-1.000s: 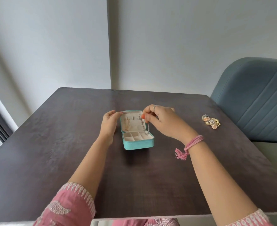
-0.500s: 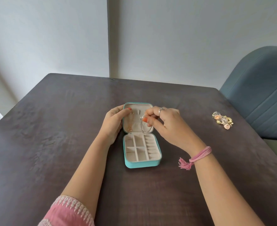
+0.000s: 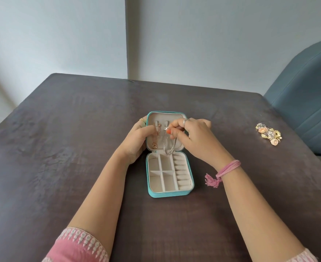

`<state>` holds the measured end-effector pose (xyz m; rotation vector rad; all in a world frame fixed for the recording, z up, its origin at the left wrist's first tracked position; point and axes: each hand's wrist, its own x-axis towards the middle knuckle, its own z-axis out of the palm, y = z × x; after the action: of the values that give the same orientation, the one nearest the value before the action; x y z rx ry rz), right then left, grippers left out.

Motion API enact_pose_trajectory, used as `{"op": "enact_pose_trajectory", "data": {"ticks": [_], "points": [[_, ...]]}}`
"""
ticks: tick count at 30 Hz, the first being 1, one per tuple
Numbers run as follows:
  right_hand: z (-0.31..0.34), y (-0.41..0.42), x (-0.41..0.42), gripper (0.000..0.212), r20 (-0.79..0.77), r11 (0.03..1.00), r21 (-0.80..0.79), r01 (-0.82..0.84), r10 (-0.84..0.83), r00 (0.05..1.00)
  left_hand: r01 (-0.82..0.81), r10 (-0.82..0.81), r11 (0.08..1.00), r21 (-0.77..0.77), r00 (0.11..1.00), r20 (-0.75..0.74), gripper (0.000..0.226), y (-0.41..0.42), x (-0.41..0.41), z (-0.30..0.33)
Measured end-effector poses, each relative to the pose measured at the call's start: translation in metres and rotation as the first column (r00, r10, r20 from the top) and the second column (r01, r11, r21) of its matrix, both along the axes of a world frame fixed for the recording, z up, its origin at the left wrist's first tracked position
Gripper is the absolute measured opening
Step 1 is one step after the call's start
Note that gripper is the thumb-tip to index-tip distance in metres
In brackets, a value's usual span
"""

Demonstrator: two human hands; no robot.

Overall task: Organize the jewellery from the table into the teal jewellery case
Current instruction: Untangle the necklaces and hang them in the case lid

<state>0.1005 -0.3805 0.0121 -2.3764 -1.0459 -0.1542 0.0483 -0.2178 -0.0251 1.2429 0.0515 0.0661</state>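
Observation:
The teal jewellery case [image 3: 168, 194] lies open in the middle of the dark table, its lid standing up at the far side. My left hand [image 3: 137, 140] grips the lid's left edge. A rose-gold necklace [image 3: 155, 143] hangs inside the lid on the left. My right hand [image 3: 191, 138] pinches the top of a silver chain [image 3: 168, 146] against the lid's hooks; the chain dangles in a loop down to the tray's rim. The cream compartments and ring rolls of the tray hold nothing that I can see.
A small heap of gold, pink and clear jewellery pieces [image 3: 269, 133] lies near the table's right edge. A blue-grey upholstered chair [image 3: 305, 99] stands beyond that edge. The dark table [image 3: 61, 148] reaches back to a pale wall.
The view has tilted down and come closer, so the case looks larger and lower. My right hand has brought the silver chain up against the lid's hooks. My left hand stays on the lid.

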Motion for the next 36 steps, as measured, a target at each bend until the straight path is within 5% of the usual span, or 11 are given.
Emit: {"op": "enact_pose_trajectory", "data": {"ticks": [9, 18, 27, 36], "points": [[-0.006, 0.018, 0.0, 0.018, 0.385, 0.983, 0.021, 0.182, -0.176, 0.906, 0.014, -0.014, 1.0, -0.001, 0.999, 0.03, 0.034, 0.0, 0.002, -0.005], [-0.014, 0.02, -0.001, 0.017, 0.528, 0.961, 0.131, 0.242, -0.274, 0.804, -0.047, 0.047, 0.999, -0.005, 0.998, 0.051, 0.027, -0.003, 0.005, -0.004], [-0.022, 0.018, 0.003, 0.016, 0.415, 0.917, 0.295, 0.268, -0.375, 0.829, -0.167, 0.156, 0.981, 0.099, 0.982, 0.108, 0.015, -0.009, 0.004, -0.002], [-0.025, 0.025, -0.003, 0.021, 0.138, 0.812, 0.471, 0.343, -0.452, 0.881, -0.196, 0.179, 0.973, 0.119, 0.974, 0.142, 0.021, -0.011, 0.002, 0.0]]}}
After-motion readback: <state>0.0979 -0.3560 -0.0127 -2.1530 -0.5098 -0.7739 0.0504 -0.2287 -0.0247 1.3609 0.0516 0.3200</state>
